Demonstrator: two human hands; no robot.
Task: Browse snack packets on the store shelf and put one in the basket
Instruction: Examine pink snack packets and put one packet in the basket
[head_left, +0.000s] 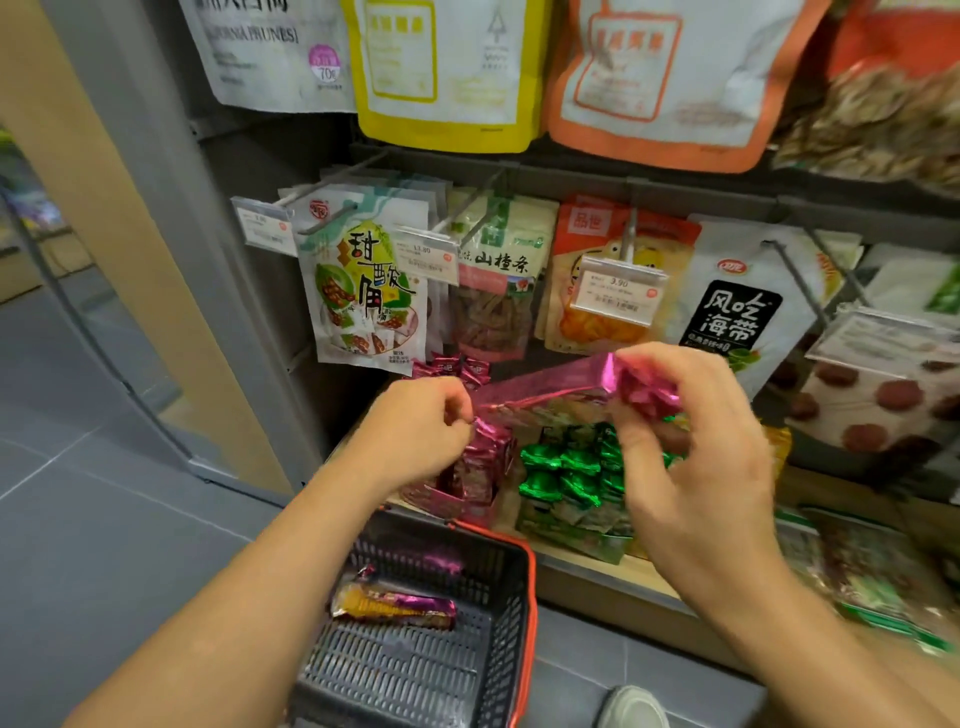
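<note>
Left hand (421, 431) pinching one end of pink snack packet (545, 392), right hand (691, 457) gripping the other; long axis near level, left to right; basket (527, 587) below, nearer left hand.

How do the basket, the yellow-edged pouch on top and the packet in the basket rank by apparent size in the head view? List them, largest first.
1. Basket, cropped below.
2. Yellow-edged pouch, cropped above, so this pair is unsure.
3. Packet in the basket, clearly smallest.
</note>
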